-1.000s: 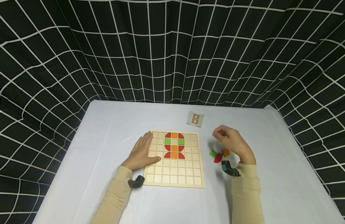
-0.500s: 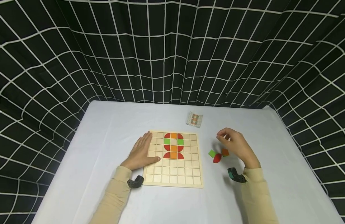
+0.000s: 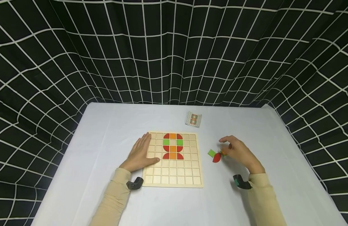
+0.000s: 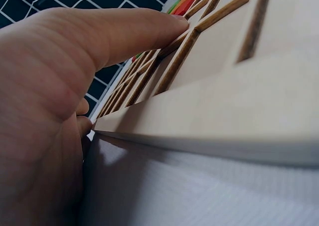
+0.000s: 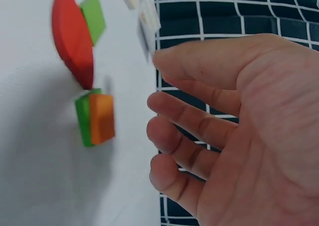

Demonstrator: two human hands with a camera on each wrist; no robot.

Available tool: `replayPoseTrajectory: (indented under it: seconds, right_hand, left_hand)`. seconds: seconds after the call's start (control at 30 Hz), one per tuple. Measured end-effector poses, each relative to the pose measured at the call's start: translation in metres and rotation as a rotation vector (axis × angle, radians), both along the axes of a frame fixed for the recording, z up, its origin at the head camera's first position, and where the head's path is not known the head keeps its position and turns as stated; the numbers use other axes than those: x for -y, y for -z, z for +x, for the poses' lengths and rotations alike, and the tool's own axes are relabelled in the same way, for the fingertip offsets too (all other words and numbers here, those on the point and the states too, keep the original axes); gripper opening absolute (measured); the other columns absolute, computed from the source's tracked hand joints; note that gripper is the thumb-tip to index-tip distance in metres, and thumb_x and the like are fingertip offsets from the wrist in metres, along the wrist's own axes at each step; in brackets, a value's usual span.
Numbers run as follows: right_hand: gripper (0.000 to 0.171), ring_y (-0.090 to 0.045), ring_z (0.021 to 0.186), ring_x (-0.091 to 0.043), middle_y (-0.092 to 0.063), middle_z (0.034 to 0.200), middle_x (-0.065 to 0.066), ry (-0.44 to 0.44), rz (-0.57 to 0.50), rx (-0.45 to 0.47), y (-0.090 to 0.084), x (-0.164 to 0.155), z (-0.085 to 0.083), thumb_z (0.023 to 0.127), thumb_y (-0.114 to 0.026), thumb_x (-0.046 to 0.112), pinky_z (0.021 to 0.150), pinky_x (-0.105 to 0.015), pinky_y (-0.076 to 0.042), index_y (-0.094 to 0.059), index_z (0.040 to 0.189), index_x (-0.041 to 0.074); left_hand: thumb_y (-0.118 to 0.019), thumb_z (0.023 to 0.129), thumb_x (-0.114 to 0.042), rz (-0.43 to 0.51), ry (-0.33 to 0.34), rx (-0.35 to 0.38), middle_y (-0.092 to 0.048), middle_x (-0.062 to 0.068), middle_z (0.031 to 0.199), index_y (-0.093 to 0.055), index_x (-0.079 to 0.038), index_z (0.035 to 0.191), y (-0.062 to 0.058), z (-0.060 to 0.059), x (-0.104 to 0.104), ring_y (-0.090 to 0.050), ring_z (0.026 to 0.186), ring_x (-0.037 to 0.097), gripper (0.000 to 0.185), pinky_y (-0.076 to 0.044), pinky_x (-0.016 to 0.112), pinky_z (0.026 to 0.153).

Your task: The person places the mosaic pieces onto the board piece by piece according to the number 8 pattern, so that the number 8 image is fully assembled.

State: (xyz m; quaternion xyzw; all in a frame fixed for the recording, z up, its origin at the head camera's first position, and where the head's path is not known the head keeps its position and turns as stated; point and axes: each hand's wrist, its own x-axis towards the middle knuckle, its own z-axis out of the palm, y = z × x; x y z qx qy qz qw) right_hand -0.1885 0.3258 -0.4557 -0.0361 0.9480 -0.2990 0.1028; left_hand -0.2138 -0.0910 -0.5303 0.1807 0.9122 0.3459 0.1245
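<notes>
While the left hand (image 3: 140, 155) lies flat across the left edge of the board (image 3: 174, 180), thumb on the grid, the right hand (image 3: 240, 154) has lowered toward the loose pieces, grasping nothing, thumb and forefinger now parted. It is nearest the orange block (image 5: 102, 118), against a green block (image 5: 84, 120); contact appears absent, though the head view partly hides this. Beside them lie a red piece (image 3: 216, 157) and green tile (image 3: 211, 153). The board's inlaid pattern (image 3: 173, 148) is unchanged: nothing added.

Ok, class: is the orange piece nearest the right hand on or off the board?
Off: that orange piece rests on a green piece, right of the board.
</notes>
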Motion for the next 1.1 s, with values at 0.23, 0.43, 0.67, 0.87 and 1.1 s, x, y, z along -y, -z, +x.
replayPoseTrajectory:
  seconds: [0.23,0.43,0.67,0.87,1.1]
  right_hand:
    - [0.032,-0.059,0.087,-0.021,-0.065,0.120,-0.013,-0.003,0.005,0.010,0.014,0.012,0.000,0.094,-0.069,0.019,0.078,-0.033,-0.053,-0.066,0.123,0.005]
    - [0.035,-0.058,0.090,-0.020,-0.065,0.117,-0.012,-0.029,0.035,0.003,0.019,0.020,0.000,0.094,-0.070,0.024,0.078,-0.033,-0.051,-0.068,0.123,0.003]
    - [0.040,-0.053,0.087,-0.018,-0.064,0.108,-0.008,-0.039,0.082,-0.006,0.025,0.027,0.003,0.092,-0.073,0.030,0.072,-0.030,-0.046,-0.069,0.122,0.004]
    - [0.039,-0.056,0.090,-0.020,-0.064,0.107,-0.007,-0.037,0.118,-0.014,0.028,0.031,0.004,0.090,-0.075,0.029,0.078,-0.037,-0.051,-0.070,0.120,0.006]
    - [0.040,-0.058,0.093,-0.021,-0.064,0.106,-0.008,-0.034,0.162,-0.015,0.029,0.035,0.004,0.089,-0.076,0.027,0.078,-0.042,-0.055,-0.069,0.122,0.005]
  left_hand:
    - [-0.076,0.083,-0.048,-0.003,0.003,-0.011,0.000,0.014,0.173,-0.001,-0.003,0.163,0.001,0.000,0.000,0.000,0.161,0.031,0.118,0.000,0.050,0.131]
    - [-0.076,0.083,-0.048,0.005,0.007,-0.018,-0.001,0.013,0.173,-0.002,-0.003,0.163,0.001,0.000,-0.001,0.000,0.161,0.032,0.118,0.000,0.050,0.131]
    - [-0.077,0.082,-0.048,0.012,0.002,-0.011,0.000,0.012,0.173,-0.001,-0.004,0.163,0.001,0.001,0.000,0.001,0.161,0.031,0.119,0.001,0.050,0.131]
    - [-0.077,0.083,-0.048,0.010,-0.004,-0.009,0.000,0.011,0.173,-0.001,-0.005,0.163,0.001,0.001,0.000,0.001,0.161,0.029,0.119,0.002,0.048,0.131]
    - [-0.076,0.083,-0.048,0.008,-0.005,-0.011,0.000,0.011,0.173,-0.001,-0.005,0.163,0.002,0.001,0.001,0.001,0.161,0.029,0.118,0.001,0.048,0.131]
